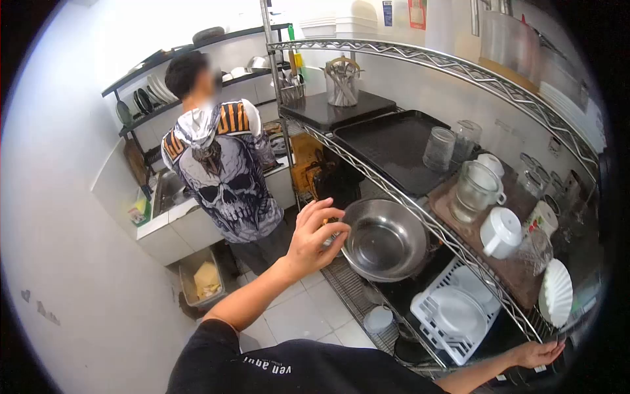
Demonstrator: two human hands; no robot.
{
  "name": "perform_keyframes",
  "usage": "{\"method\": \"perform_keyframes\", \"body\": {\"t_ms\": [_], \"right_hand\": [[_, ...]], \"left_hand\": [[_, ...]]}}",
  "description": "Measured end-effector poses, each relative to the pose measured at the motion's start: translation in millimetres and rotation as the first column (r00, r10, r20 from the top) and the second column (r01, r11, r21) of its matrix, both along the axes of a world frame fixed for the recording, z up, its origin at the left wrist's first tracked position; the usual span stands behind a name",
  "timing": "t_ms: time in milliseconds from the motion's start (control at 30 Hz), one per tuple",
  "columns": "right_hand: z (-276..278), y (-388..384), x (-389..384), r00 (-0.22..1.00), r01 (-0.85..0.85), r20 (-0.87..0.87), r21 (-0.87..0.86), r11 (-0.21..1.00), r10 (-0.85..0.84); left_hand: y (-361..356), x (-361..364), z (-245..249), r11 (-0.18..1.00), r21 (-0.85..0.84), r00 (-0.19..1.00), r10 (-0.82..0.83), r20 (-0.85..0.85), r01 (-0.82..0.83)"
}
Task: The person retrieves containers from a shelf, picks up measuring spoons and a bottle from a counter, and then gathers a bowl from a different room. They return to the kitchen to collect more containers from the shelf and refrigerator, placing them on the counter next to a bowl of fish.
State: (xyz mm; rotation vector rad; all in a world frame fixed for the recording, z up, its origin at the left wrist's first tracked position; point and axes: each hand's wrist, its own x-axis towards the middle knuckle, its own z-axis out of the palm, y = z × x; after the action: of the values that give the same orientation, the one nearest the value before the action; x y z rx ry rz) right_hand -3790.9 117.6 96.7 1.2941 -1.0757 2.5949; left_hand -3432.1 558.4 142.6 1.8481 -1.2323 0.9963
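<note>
Raised at the centre, my left hand (pixel 315 238) has its fingers loosely curled and spaced, with no object clearly held. Its fingertips overlap the left rim of a wide metal bowl (pixel 386 241) in the view; contact is unclear. The bowl is below the upper shelf's front rail. At the lower right, my right hand (pixel 539 354) is beside the shelf's end, fingers curled together around something too small to make out. Just above it stands a white fluted dish (pixel 557 293). A white rack (pixel 426 315) with pale dishes is on the lower level.
A person (pixel 226 171) in a skull-print top stands facing the counter. The upper shelf carries a dark tray (pixel 394 148), glasses (pixel 440 148), a white cup (pixel 502 231) and a cutlery holder (pixel 342 85). A bin (pixel 220 292) stands on the floor.
</note>
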Motion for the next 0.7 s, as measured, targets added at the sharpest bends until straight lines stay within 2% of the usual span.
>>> {"method": "perform_keyframes", "body": {"t_ms": [67, 133, 233, 267, 367, 433, 500, 533, 567, 700], "right_hand": [[-1.3, -9.1, 16.5, 1.000, 0.021, 0.021, -0.006, 1.000, -0.021], [6.6, -15.1, 22.2, 0.996, 0.094, -0.004, -0.103, 0.990, -0.094], [12.1, -15.8, 37.1, 0.975, 0.205, -0.035, -0.243, 0.948, -0.220], [15.0, 0.5, 48.2, 1.000, -0.001, 0.029, -0.125, 0.992, 0.004], [1.5, -11.3, 37.1, 0.998, 0.054, 0.015, -0.073, 0.996, -0.053], [-24.9, -42.5, 20.8, 0.995, 0.098, 0.011, 0.042, 0.994, -0.099], [-27.1, -45.9, 22.2, 0.993, 0.116, -0.008, 0.019, 0.993, -0.116], [-34.0, -52.2, 14.6, 0.997, 0.072, -0.024, 0.015, 0.997, -0.072], [-24.3, -38.9, 25.1, 0.991, 0.128, -0.048, 0.061, 0.990, -0.125], [-23.1, -36.6, 29.6, 0.996, 0.058, -0.067, -0.024, 0.998, -0.060]], "left_hand": [[-4.0, 17.4, -6.6, 0.999, 0.017, 0.999, 0.033, -0.016, -0.033], [-3.7, 31.3, -11.3, 0.995, 0.033, 0.995, 0.094, -0.041, -0.093], [-16.4, 57.6, -11.2, 0.995, 0.038, 0.995, 0.092, -0.048, -0.090], [-21.8, 65.1, -10.5, 0.995, 0.031, 0.995, 0.092, -0.042, -0.090], [-41.0, 82.7, -3.3, 1.000, -0.001, 1.000, 0.021, -0.014, -0.021], [-57.0, 95.5, 6.0, 1.000, -0.004, 1.000, -0.026, 0.006, 0.026], [-77.9, 111.5, 20.1, 1.000, -0.012, 0.990, 0.004, 0.140, -0.002], [-85.8, 122.4, 28.2, 1.000, -0.029, 0.987, 0.013, 0.162, -0.008], [-94.7, 135.4, 36.8, 0.998, -0.065, 0.979, 0.039, 0.198, -0.026], [-114.6, 201.7, 59.7, 0.994, -0.110, 0.998, 0.021, 0.057, -0.015]]}}
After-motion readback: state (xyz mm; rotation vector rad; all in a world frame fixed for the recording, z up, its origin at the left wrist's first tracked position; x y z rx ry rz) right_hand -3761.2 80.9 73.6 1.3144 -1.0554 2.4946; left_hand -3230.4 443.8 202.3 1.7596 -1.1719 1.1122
